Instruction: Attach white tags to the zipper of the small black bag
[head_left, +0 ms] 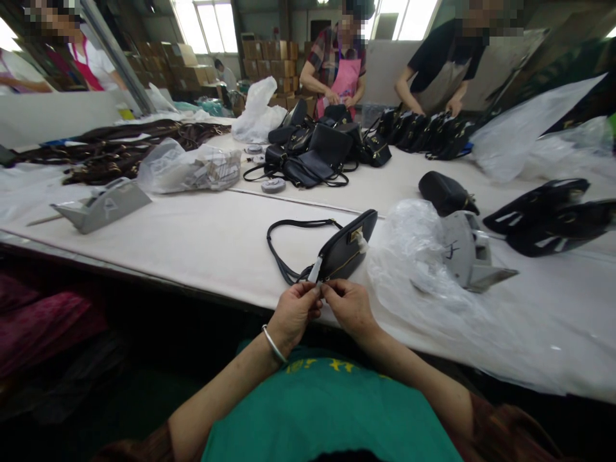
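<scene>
A black handbag with gold zip and clasp stands on the table's front edge, its thin strap looped out to the left. A white strip, perhaps a tag or wrapping, hangs at the bag's near lower corner. My left hand pinches the lower end of this strip. Close against it, my right hand has thumb and finger pressed together at the same spot; what lies between them is too small to make out. A bit of white wrapping covers part of the clasp.
Clear plastic bags and a grey tape dispenser lie to the right. Another dispenser stands left, near a filled plastic bag and brown straps. More black bags are piled ahead, where two people handle bags.
</scene>
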Motion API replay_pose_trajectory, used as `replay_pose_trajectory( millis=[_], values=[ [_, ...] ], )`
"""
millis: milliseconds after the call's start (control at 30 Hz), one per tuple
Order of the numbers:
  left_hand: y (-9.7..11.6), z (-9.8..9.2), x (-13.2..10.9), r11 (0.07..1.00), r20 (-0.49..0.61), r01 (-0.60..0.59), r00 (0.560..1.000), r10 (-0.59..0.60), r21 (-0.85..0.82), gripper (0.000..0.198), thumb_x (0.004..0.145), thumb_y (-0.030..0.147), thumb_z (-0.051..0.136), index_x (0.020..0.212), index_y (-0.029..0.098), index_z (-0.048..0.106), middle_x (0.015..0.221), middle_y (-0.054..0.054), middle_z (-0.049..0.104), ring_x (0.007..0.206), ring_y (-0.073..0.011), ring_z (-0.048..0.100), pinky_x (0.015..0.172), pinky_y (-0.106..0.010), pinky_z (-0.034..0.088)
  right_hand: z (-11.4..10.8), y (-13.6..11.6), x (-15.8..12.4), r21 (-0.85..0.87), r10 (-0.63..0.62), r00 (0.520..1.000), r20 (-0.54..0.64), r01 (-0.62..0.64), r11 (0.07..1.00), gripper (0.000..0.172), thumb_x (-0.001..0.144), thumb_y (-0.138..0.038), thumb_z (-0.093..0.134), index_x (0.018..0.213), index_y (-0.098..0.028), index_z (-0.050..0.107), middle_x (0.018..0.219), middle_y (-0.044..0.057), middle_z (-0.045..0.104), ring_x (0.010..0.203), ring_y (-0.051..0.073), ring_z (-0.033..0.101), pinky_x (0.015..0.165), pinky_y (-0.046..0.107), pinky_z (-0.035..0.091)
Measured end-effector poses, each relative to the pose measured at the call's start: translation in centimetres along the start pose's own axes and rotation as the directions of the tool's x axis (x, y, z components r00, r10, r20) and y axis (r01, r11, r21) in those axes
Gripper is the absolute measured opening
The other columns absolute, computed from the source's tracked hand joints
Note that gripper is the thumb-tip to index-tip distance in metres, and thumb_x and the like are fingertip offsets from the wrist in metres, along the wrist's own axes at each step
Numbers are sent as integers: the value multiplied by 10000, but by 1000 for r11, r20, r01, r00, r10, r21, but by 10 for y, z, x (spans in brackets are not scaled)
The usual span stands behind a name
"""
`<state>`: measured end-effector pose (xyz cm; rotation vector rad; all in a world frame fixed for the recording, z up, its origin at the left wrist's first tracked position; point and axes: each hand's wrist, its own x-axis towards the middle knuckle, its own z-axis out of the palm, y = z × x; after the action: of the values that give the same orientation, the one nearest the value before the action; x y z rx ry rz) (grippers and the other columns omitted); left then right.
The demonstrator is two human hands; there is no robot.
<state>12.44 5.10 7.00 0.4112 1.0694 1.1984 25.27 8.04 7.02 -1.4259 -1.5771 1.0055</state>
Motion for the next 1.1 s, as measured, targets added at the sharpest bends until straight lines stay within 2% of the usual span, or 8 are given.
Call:
replay_pose_trajectory(
  millis=[300, 533, 667, 800, 900, 1000, 1033, 1100],
  values=[
    [1, -3, -2, 995, 77, 82, 994, -77, -61, 366, 668, 334, 851, 908, 131, 662, 753, -12, 631, 617, -82, 607, 543, -189, 485, 2, -4, -4, -85, -104, 994, -43, 100, 991, 209, 815, -267, 570, 716, -178, 730, 648, 29, 706, 585, 164, 612, 559, 256, 443],
    [1, -4, 2, 993, 41, 70, 997, -66, -100, 339, 653, 267, 859, 893, 123, 666, 712, 2, 618, 589, -65, 581, 519, -164, 469, 3, -1, 1, -162, -172, 985, -33, 164, 973, 169, 815, -253, 577, 698, -190, 682, 653, 28, 681, 602, 162, 604, 568, 257, 430],
    [3, -3, 1, 984, 91, 126, 989, -115, -124, 265, 673, 218, 833, 830, 127, 640, 705, 11, 589, 573, -57, 559, 518, -161, 474, -14, -2, -8, -151, -281, 960, 14, 280, 948, 179, 867, -240, 547, 739, -192, 663, 708, 31, 675, 653, 158, 612, 616, 256, 447],
    [2, -4, 5, 984, 80, 135, 989, -126, -115, 194, 714, 163, 786, 830, 132, 633, 750, 0, 586, 578, -57, 550, 502, -161, 477, -73, 5, -10, -258, -401, 910, -105, 365, 895, 169, 897, -228, 526, 844, -194, 684, 763, 38, 672, 707, 165, 616, 685, 272, 469],
    [1, -6, 12, 982, 42, 158, 987, -155, -107, 158, 725, 106, 748, 831, 140, 637, 757, -5, 585, 574, -66, 552, 500, -176, 500, -154, 25, 7, -387, -374, 857, -354, 230, 893, 164, 874, -260, 557, 910, -191, 702, 835, 53, 695, 753, 181, 619, 737, 294, 474],
    [2, -6, 17, 977, 0, 186, 982, -187, -106, 164, 727, 80, 726, 841, 162, 642, 761, -9, 590, 564, -76, 557, 487, -185, 514, -250, 52, 31, -283, -134, 729, -671, -85, 955, 216, 811, -305, 596, 921, -170, 724, 946, 86, 718, 874, 220, 620, 825, 333, 459],
    [2, -5, 18, 976, -10, 192, 981, -194, -105, 161, 732, 79, 719, 840, 170, 642, 763, -11, 593, 562, -80, 559, 486, -189, 519, -277, 61, 39, -151, 41, 691, -721, -216, 965, 229, 780, -308, 611, 917, -163, 725, 945, 84, 719, 894, 224, 613, 822, 332, 453],
    [1, -6, 19, 976, -25, 192, 980, -195, -99, 146, 751, 78, 694, 837, 184, 644, 769, -15, 598, 561, -86, 559, 487, -197, 528, -318, 78, 54, -40, 203, 662, -721, -333, 942, 232, 752, -295, 625, 882, -128, 719, 872, 90, 716, 821, 222, 615, 755, 340, 457]
  ],
)
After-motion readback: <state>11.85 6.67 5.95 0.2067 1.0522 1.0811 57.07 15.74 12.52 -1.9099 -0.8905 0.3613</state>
